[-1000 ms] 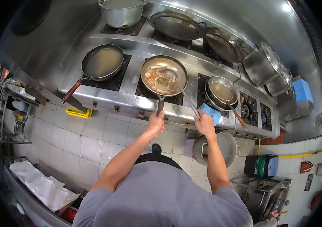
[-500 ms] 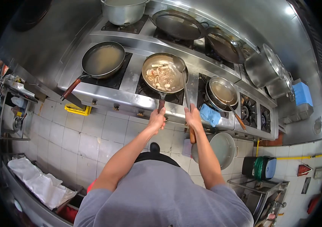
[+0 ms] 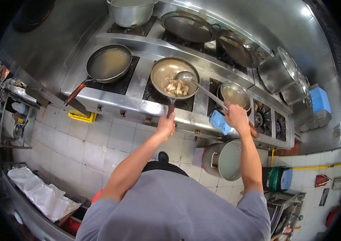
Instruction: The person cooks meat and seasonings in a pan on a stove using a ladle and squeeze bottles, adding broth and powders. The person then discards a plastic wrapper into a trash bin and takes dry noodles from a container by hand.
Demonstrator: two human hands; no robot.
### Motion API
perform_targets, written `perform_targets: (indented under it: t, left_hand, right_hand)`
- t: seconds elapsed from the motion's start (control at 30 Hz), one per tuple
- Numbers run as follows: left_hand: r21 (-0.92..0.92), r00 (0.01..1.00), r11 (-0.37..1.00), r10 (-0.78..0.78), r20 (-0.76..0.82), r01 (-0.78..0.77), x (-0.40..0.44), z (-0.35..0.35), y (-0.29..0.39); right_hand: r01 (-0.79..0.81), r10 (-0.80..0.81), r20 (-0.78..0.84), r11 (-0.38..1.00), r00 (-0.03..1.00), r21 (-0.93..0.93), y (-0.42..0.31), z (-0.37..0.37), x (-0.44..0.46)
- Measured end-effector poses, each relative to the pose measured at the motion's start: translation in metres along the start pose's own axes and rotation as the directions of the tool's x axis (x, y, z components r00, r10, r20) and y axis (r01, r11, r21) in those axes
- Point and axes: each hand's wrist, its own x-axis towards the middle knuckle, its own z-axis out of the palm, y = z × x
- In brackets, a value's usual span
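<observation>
My left hand (image 3: pixel 165 125) is closed around the handle of a frying pan (image 3: pixel 159 71) on the front burner. In my right hand (image 3: pixel 236 117) is the shaft of a long metal ladle (image 3: pixel 210 95). The ladle's bowl rests inside the pan, against a heap of pale brownish food pieces (image 3: pixel 177 88); their exact kind is hard to make out. Beside my right hand hangs a blue cloth (image 3: pixel 220 122) at the stove's front edge. Just beyond that hand sits a round strainer (image 3: pixel 234 94) over another pan.
A second frying pan (image 3: pixel 109 64) with cloudy liquid stands on the left burner. A large pot (image 3: pixel 132 14), a wok (image 3: pixel 188 27) and steel pots (image 3: pixel 279 70) line the back. A big metal pot (image 3: pixel 230 160) is low at the right, near a yellow object (image 3: pixel 82 116) farther left.
My right hand has swung right and slightly up with the ladle. Its bowl moved left and down within the pan, and the food is gathered toward the near side. My left hand stays put.
</observation>
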Motion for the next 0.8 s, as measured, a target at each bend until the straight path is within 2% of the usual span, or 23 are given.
perform_targets:
  t: [0.03, 0.1, 0.17, 0.2, 0.27, 0.37, 0.4, 0.5, 0.57, 0.63, 0.67, 0.73, 0.8]
  left_hand:
    - [0.024, 1.0, 0.999, -0.031, 0.005, 0.031, -0.012, 0.001, 0.003]
    - [0.059, 0.998, 0.997, -0.056, -0.018, 0.057, -0.003, -0.007, -0.015]
    - [0.009, 1.0, 1.0, 0.02, -0.01, -0.02, 0.015, -0.01, -0.005]
    - [-0.024, 1.0, 1.0, -0.017, -0.012, 0.017, 0.012, -0.005, 0.001]
    - [-0.042, 0.999, 0.998, -0.052, 0.001, 0.052, -0.004, 0.003, 0.005]
    - [-0.013, 0.995, 0.995, -0.096, 0.001, 0.096, 0.0, -0.005, 0.002]
    - [-0.014, 0.997, 0.997, -0.073, -0.002, 0.073, 0.005, -0.008, -0.001]
    - [-0.026, 0.999, 0.999, -0.047, -0.007, 0.047, 0.003, -0.003, -0.009]
    - [-0.036, 0.999, 0.999, -0.029, -0.019, 0.028, 0.002, -0.004, -0.01]
    - [-0.008, 0.999, 0.999, -0.036, -0.01, 0.036, 0.004, -0.008, -0.013]
    - [-0.014, 0.999, 0.999, -0.032, -0.015, 0.031, 0.005, -0.01, -0.014]
    - [-0.012, 0.999, 0.999, -0.04, 0.016, 0.04, 0.007, -0.016, -0.016]
    - [-0.018, 0.999, 0.999, -0.035, 0.019, 0.035, 0.009, -0.016, -0.019]
  right_hand:
    - [-0.042, 0.042, 0.006, 0.999, 0.999, -0.002, 0.003, -0.006, -0.004]
    - [-0.028, 0.028, 0.001, 0.999, 1.0, 0.024, 0.022, -0.01, -0.01]
    - [-0.018, 0.017, -0.038, 1.0, 0.999, -0.023, 0.021, -0.027, -0.018]
    - [-0.029, 0.028, -0.041, 0.999, 0.999, -0.027, 0.02, -0.043, -0.023]
    - [-0.104, 0.121, 0.175, 0.989, 0.977, -0.102, 0.007, -0.068, -0.032]
    - [-0.02, 0.033, 0.173, 0.997, 0.984, -0.075, -0.006, -0.064, -0.037]
    - [-0.04, 0.056, 0.246, 0.997, 0.968, -0.072, -0.012, -0.049, -0.03]
    - [-0.059, 0.046, 0.193, 0.996, 0.98, 0.063, -0.03, 0.004, -0.016]
    - [-0.045, 0.033, 0.083, 0.987, 0.996, 0.156, -0.037, 0.051, -0.008]
    - [-0.023, 0.023, 0.005, 0.942, 1.0, 0.334, -0.039, 0.07, -0.006]
    - [-0.014, 0.014, 0.002, 0.943, 1.0, 0.332, -0.04, 0.074, -0.007]
    - [-0.158, 0.186, -0.011, 0.862, 0.983, 0.482, -0.042, 0.078, -0.007]
    - [-0.161, 0.202, -0.023, 0.837, 0.979, 0.523, -0.038, 0.097, 0.011]
